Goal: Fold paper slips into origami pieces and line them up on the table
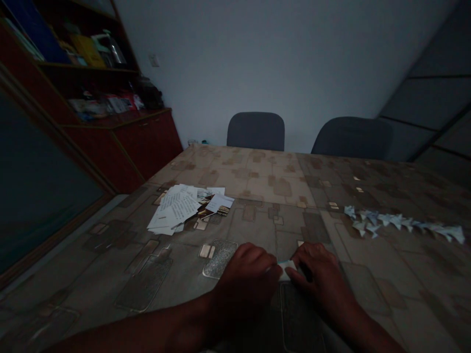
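Observation:
Between my two hands, close above the table's near part, is a small piece of white paper point(287, 268). My left hand point(252, 272) is closed on its left end, fingers curled. My right hand point(316, 269) pinches the right end between thumb and fingers. Most of the paper is hidden by the fingers, so its folds cannot be made out. Left of centre lies a loose pile of printed paper sheets point(178, 208). Over on the right, several small folded paper figures point(401, 223) stand in a row.
A patterned cloth covers the table point(253, 171). Two grey chairs, one point(255, 131) at the middle and another point(351, 137) to the right, stand at the far edge. A dark red cabinet point(147, 142) with filled shelves is at the left, against a pale wall point(279, 59).

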### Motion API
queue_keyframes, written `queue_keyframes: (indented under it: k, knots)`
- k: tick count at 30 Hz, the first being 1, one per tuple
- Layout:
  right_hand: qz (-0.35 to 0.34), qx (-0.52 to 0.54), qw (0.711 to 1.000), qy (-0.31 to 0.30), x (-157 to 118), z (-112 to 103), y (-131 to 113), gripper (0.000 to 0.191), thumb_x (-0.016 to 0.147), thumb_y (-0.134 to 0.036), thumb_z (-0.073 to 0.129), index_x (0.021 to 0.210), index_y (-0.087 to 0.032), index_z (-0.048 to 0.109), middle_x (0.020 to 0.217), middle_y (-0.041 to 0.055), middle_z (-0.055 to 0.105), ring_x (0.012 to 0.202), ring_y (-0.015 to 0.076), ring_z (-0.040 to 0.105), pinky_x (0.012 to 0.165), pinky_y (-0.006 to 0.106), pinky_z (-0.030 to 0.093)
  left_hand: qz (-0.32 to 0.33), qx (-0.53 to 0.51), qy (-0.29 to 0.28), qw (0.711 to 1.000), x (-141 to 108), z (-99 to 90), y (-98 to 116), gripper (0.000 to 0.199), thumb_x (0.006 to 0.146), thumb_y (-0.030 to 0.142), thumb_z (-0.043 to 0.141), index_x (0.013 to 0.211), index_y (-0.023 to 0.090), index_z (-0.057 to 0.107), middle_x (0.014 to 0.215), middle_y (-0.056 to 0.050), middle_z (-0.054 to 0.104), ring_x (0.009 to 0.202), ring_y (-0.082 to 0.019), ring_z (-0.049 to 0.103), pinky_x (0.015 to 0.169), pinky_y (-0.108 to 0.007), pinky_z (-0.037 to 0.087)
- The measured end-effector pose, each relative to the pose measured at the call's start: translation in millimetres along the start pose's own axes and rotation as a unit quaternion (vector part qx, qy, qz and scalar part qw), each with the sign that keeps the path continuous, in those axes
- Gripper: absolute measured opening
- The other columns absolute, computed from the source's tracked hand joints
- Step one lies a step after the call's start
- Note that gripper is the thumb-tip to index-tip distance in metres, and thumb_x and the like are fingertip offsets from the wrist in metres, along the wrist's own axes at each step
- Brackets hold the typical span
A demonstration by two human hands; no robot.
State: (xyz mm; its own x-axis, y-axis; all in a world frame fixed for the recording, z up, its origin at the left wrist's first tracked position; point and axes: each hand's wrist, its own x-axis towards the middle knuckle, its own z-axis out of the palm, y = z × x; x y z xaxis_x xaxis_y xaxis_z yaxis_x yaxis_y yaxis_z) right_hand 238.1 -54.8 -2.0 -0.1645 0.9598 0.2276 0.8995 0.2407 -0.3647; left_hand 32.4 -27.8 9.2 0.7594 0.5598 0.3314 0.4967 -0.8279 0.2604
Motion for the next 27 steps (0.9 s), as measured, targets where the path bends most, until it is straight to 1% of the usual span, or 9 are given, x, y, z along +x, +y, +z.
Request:
queue_keyframes:
  k: [2,3,4,5,8,11,16,21,27]
  knots:
    - [0.0,0.0,1.0,0.003,0,1,1,0.013,0.077,-0.018,0.066,0.071,-0.022,0.056,0.081,0.004,0.061,0.081,0.0257,0.055,0.075,0.042,0.039,0.036,0.008,-0.016,0.999,-6,1.0,5,0.013,0.096,0.019,0.046,0.089,0.019,0.056,0.084,0.0,0.061,0.079,-0.017,0.051,0.078,-0.035,0.038]
    - [0.0,-0.001,1.0,0.004,1,1,1,0.013,0.077,-0.017,0.066,0.071,-0.022,0.056,0.081,0.0042,0.061,0.081,0.0259,0.055,0.074,0.042,0.039,0.07,0.01,-0.024,0.997,-9,2.0,8,0.01,0.095,0.019,0.047,0.093,0.017,0.056,0.086,-0.001,0.061,0.079,-0.017,0.052,0.077,-0.035,0.039]
    - [-0.001,-0.002,1.0,0.003,1,1,1,0.014,0.077,-0.016,0.066,0.071,-0.022,0.055,0.081,0.0044,0.061,0.08,0.0259,0.055,0.074,0.042,0.039,0.08,0.017,-0.028,0.996,-12,3.4,10,0.009,0.094,0.02,0.049,0.098,0.016,0.056,0.09,-0.002,0.061,0.081,-0.018,0.052,0.079,-0.035,0.039]
    - [-0.001,-0.001,1.0,0.001,2,1,1,0.015,0.077,-0.015,0.066,0.07,-0.022,0.055,0.08,0.0042,0.061,0.079,0.0257,0.054,0.073,0.042,0.039,0.082,0.02,-0.032,0.996,-16,4.9,11,0.012,0.093,0.022,0.052,0.102,0.015,0.056,0.094,-0.003,0.062,0.083,-0.018,0.053,0.081,-0.036,0.039]
    - [0.0,0.004,1.0,-0.004,3,1,0,0.017,0.077,-0.015,0.067,0.069,-0.022,0.054,0.076,0.003,0.06,0.077,0.0246,0.054,0.072,0.041,0.039,0.068,0.015,-0.035,0.997,-23,9.7,13,0.026,0.089,0.028,0.057,0.11,0.014,0.054,0.101,-0.005,0.062,0.088,-0.021,0.053,0.087,-0.038,0.039]
    - [-0.003,0.002,1.0,-0.001,3,0,-1,0.016,0.078,-0.017,0.067,0.07,-0.022,0.054,0.076,0.0024,0.06,0.077,0.0241,0.054,0.072,0.041,0.039,0.046,0.003,-0.051,0.998,-25,12.3,12,0.032,0.087,0.031,0.059,0.114,0.014,0.052,0.101,-0.006,0.062,0.091,-0.022,0.053,0.089,-0.039,0.04]
    - [-0.01,-0.013,1.0,0.004,2,0,-2,0.016,0.079,-0.02,0.066,0.069,-0.023,0.054,0.075,0.0019,0.06,0.074,0.0229,0.054,0.07,0.039,0.039,0.027,-0.021,-0.064,0.997,-25,12.1,12,0.052,0.085,0.046,0.062,0.124,0.014,0.048,0.113,-0.008,0.06,0.1,-0.025,0.052,0.097,-0.043,0.036]
    - [-0.003,-0.019,1.0,0.003,3,0,-3,0.015,0.079,-0.018,0.066,0.069,-0.023,0.055,0.074,0.0013,0.059,0.075,0.023,0.055,0.071,0.039,0.039,0.01,-0.03,-0.081,0.996,-26,12.8,11,0.053,0.085,0.045,0.061,0.126,0.015,0.046,0.116,-0.008,0.059,0.105,-0.026,0.052,0.1,-0.046,0.034]
    - [-0.008,-0.018,1.0,-0.002,3,0,-1,0.015,0.079,-0.02,0.066,0.07,-0.023,0.055,0.075,0.0015,0.06,0.075,0.0228,0.054,0.07,0.038,0.039,0.026,-0.015,-0.063,0.998,-27,14.7,10,0.056,0.083,0.045,0.063,0.126,0.013,0.046,0.114,-0.009,0.06,0.104,-0.026,0.052,0.102,-0.047,0.032]
